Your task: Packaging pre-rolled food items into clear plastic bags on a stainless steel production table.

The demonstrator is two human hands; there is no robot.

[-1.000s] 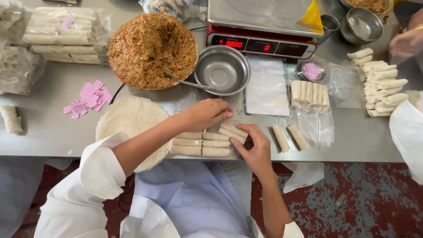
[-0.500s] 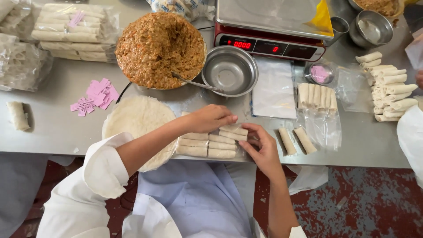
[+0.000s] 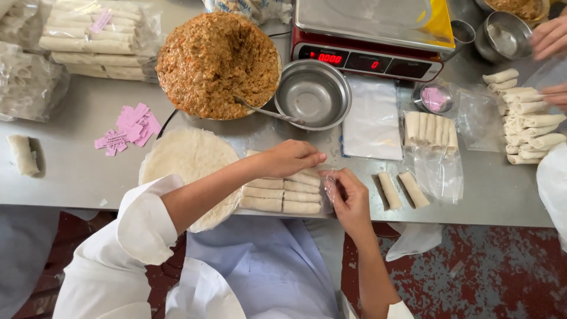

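Head view: both hands on a block of spring rolls at the near table edge.

Left hand (image 3: 290, 158) lies palm-down, fingers loosely curled, on top of the stacked spring rolls (image 3: 282, 195); right hand (image 3: 348, 195) pinches the clear plastic bag (image 3: 328, 188) at the rolls' right end, fingers closed on the film. Rolls sit two across in rows, just beside the round wrapper stack (image 3: 188, 158). Big bowl of brown filling (image 3: 217, 65) holds a spoon (image 3: 267, 111) that reaches to the empty steel bowl (image 3: 313, 94). Bagged rolls (image 3: 429, 130) lie right, two loose rolls (image 3: 402, 190) near the edge. Scale (image 3: 369, 35) at back. Table edge (image 3: 88, 204) runs just under the rolls; bare steel left of the wrappers. Another person's hands (image 3: 549, 38) top right.
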